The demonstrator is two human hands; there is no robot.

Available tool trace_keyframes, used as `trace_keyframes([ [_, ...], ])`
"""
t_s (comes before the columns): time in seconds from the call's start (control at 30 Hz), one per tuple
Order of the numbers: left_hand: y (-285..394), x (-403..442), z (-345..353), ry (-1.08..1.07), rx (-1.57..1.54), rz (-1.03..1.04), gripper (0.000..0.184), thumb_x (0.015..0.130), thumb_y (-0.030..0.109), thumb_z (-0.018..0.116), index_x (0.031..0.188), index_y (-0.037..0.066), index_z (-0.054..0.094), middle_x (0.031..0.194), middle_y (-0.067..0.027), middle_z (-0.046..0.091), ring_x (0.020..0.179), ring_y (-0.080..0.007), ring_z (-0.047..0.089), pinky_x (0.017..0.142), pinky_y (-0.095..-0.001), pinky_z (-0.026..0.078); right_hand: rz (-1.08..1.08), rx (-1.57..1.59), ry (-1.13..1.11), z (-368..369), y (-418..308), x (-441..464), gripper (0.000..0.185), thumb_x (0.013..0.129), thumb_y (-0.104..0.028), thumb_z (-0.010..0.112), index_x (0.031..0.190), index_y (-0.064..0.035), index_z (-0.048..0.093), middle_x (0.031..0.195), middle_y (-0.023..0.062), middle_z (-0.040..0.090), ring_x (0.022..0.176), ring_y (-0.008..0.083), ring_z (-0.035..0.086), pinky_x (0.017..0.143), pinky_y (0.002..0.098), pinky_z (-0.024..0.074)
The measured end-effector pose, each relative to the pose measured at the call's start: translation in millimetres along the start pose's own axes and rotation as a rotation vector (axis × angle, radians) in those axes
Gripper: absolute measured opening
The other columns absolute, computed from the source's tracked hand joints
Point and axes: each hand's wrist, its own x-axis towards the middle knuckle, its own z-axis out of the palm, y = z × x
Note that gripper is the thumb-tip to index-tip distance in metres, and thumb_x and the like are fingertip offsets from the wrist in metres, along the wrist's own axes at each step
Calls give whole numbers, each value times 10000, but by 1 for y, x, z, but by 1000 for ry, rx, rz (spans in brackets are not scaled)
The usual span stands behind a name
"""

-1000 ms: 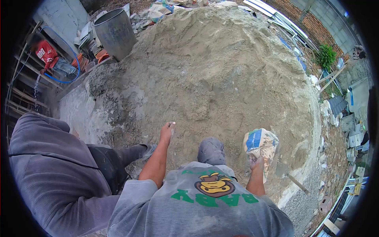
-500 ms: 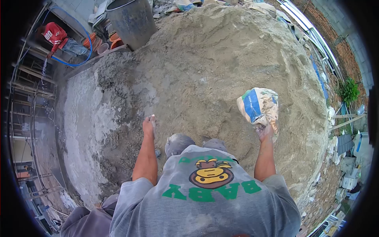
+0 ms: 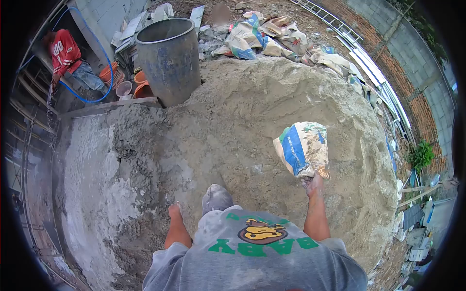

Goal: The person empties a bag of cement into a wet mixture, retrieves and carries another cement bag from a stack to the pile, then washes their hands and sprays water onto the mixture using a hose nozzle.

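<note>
My right hand (image 3: 312, 183) is closed on the gathered lower end of a paper cement bag (image 3: 313, 145), white and tan with a blue printed band. The bag looks crumpled and hangs out in front of me over the sand. Down at my left side is my left hand (image 3: 175, 208), apart from the bag, with no object visible in it. Its fingers are mostly hidden by the angle. Below both hands spreads a broad heap of sand (image 3: 233, 131), with wet grey mortar (image 3: 136, 160) along its left side. My dusty knee (image 3: 216, 198) shows between my arms.
A tall dark drum (image 3: 168, 65) stands at the heap's far edge, beside orange buckets (image 3: 142, 88). Crumpled cement bags (image 3: 272, 36) lie behind the heap. A co-worker in a red shirt (image 3: 65, 51) holds a blue hose (image 3: 108, 53) running water. A ladder (image 3: 330, 19) lies near the brick wall.
My view has tilted up, showing more of the drum and bag pile. My left hand has drawn back toward my body. The cement bag stays in my right hand, slightly farther left in view.
</note>
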Motion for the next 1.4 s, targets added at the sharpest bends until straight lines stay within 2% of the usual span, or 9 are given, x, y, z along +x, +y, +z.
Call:
trace_keyframes([
  [0.43,324,22,-24,-74,-615,240,293,829,288,570,1013,64,532,800,-36,579,648,-126,566,546,-242,429,-76,-223,37,230,-111,77,475,834,-524,377,669,-103,522,484,14,462,394,142,443,346,222,303],
  [0.57,204,99,-6,284,-334,77,284,802,305,593,937,55,599,770,-37,609,673,-147,592,598,-270,449,-294,-251,-27,341,-203,143,474,816,-514,415,620,-95,518,507,15,493,377,110,437,324,199,284],
  [0.63,182,53,-18,493,142,-1,397,781,407,494,904,57,634,916,-177,614,913,-381,555,796,-431,438,-535,-257,37,401,-256,199,490,812,-507,435,667,-57,565,475,6,473,361,101,428,307,221,289],
  [0.73,123,40,-15,553,547,-152,325,788,314,484,805,45,664,878,-222,615,889,-352,587,799,-442,450,-666,-268,-225,505,-357,324,526,836,-499,421,866,1,580,713,73,564,600,164,545,508,286,432],
  [0.8,186,-18,-12,831,10,-591,370,787,335,484,836,11,657,912,-220,611,924,-344,580,812,-416,447,-816,-191,-328,584,-419,388,590,850,-505,402,1046,35,540,928,128,586,806,209,572,675,346,466],
  [0.87,208,-28,1,813,26,-608,399,787,358,484,852,0,648,930,-218,606,932,-348,573,805,-409,446,-884,-468,-336,665,-468,472,701,857,-538,345,1348,-52,230,1317,176,342,1168,274,376,888,395,372],
  [1.0,320,-39,16,871,-323,-307,336,759,340,597,869,25,635,883,-177,628,884,-320,591,768,-373,446,-1153,-827,-350,785,-419,456,509,840,-430,453,1124,-8,482,917,149,582,833,282,542,734,358,427],
  [1.07,360,-33,22,827,-261,-204,394,761,372,600,981,45,595,948,-162,618,906,-296,582,791,-360,438,-568,-613,-707,803,-328,381,315,853,-378,473,967,-86,508,778,67,558,524,136,488,402,248,355],
  [1.4,269,-87,81,956,-631,-484,412,760,363,594,964,6,598,902,-183,619,839,-303,592,758,-350,442,-162,-1714,-1396,692,-25,223,275,850,-315,518,966,-66,528,753,78,591,574,176,569,477,307,454],
])
